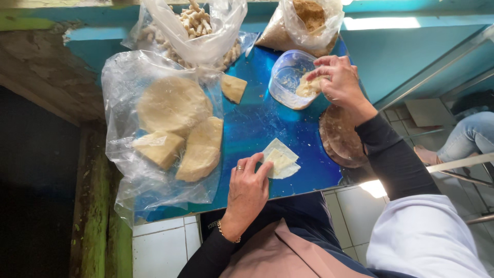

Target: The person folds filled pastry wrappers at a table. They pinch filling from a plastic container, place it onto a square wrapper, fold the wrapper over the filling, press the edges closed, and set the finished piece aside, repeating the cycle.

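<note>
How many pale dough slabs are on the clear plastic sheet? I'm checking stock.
3: a round pale dough slab at the top, a wedge-shaped one lower left, a half-round one lower right. More could hide under the crumpled plastic.

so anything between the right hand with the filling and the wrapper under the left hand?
Nothing visible. Bare blue table lies between the right hand at the plastic tub and the wrapper pinned by the left hand.
</note>
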